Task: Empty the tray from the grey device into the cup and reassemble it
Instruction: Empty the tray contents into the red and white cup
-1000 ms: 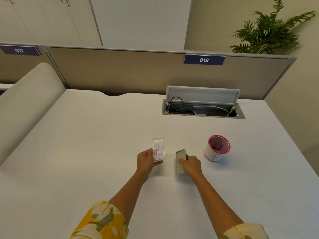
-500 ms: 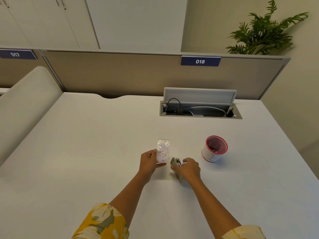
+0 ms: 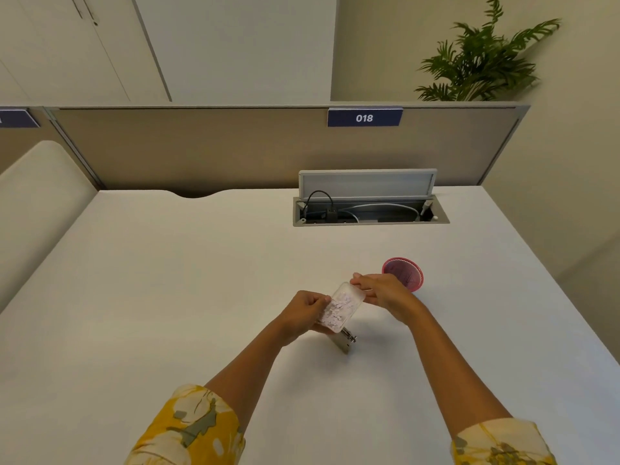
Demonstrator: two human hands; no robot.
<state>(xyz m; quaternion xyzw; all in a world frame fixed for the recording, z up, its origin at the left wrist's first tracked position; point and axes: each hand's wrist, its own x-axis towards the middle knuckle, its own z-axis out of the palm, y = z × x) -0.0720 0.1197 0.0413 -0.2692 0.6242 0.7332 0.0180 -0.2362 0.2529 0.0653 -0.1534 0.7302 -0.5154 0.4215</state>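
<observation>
a person sits at a white desk (image 3: 167, 297), seen from a camera worn on the head, both bare forearms reaching forward. the left hand (image 3: 303, 313) and the right hand (image 3: 382, 292) together hold a small clear tray (image 3: 340, 308), raised just above the desk and tilted. the left fingers are curled closed on its near left edge; the right fingers pinch its far end. the tray is full of small pale paper dots. under the tray, the grey device (image 3: 344, 342) stands on the desk on its own, no hand on it, partly hidden by the left hand. the cup (image 3: 402, 273), with a red rim, stands just beyond and to the right of the right hand, partly hidden behind it.

the step in hand looks like carrying the full tray to the cup. the next move likely calls for bringing the tray's end over the cup mouth and tipping it slowly, since the dots are light and could scatter past the rim.
</observation>
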